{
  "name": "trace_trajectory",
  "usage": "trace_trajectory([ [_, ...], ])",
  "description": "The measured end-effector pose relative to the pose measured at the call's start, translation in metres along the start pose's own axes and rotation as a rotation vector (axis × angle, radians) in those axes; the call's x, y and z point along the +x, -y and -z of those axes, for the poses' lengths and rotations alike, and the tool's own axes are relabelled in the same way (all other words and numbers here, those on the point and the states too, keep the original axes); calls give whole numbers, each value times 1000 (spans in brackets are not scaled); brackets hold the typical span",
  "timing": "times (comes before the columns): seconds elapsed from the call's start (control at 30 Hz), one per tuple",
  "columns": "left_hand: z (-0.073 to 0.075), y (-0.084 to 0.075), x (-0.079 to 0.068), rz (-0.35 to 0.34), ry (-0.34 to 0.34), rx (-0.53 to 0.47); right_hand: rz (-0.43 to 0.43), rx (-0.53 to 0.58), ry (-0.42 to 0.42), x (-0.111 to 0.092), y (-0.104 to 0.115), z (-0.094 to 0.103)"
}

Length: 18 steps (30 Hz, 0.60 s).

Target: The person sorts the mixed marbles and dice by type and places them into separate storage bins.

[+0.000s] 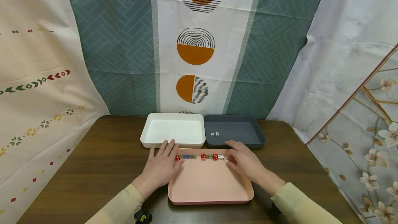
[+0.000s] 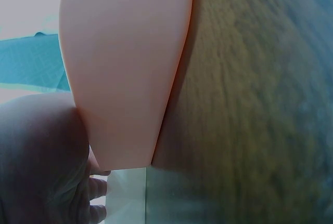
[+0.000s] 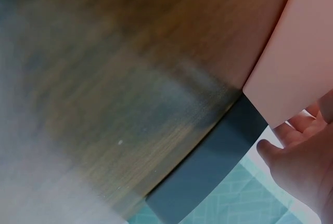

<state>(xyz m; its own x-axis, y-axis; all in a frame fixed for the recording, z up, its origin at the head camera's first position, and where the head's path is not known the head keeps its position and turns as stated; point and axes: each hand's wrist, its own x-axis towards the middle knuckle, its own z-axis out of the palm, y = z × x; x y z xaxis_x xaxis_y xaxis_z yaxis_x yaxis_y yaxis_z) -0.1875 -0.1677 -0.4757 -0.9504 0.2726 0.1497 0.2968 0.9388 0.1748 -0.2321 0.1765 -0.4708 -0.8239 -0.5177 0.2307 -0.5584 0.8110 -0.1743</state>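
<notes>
Work along the far side of the shallow rectangular pink tray (image 1: 211,182), set on the dark brown wooden table (image 1: 93,158) with a broken row of little pieces in it: at the left end a red cube-shaped die with white pips (image 1: 177,158), near the thumb of the left hand (image 1: 161,168); next to it small blue and green pieces (image 1: 187,157); past a gap, more red and green ones, then white cube-shaped dice with dark pips (image 1: 220,157), just beside the right hand (image 1: 244,158). Note the left fingers, long and spread apart, clamped on nothing visible; of the right fingers, bent over the row's end, cannot tell whether pinching a white die or merely touching. For a clean hold, probably best to come down from above, squeeze a single die across opposite faces with thumb and fingertip, and lift straight before moving sideways, so as not to knock neighbours askew. Beware of catching the near rims of the shallow rectangular white tray (image 1: 174,125) and shallow dark slate-blue tray (image 1: 245,125) with outstretched fingers, or jarring the two tiny dice (image 1: 215,134) in the latter.
</notes>
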Motion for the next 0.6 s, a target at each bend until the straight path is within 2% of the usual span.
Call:
trace_trajectory([
  [0.4, 0, 0, 1, 2, 4, -2, -23, 9, 0, 0, 1, 0],
  [0.6, 1, -1, 0, 5, 8, 4, -6, 4, -13, -1, 0, 0],
])
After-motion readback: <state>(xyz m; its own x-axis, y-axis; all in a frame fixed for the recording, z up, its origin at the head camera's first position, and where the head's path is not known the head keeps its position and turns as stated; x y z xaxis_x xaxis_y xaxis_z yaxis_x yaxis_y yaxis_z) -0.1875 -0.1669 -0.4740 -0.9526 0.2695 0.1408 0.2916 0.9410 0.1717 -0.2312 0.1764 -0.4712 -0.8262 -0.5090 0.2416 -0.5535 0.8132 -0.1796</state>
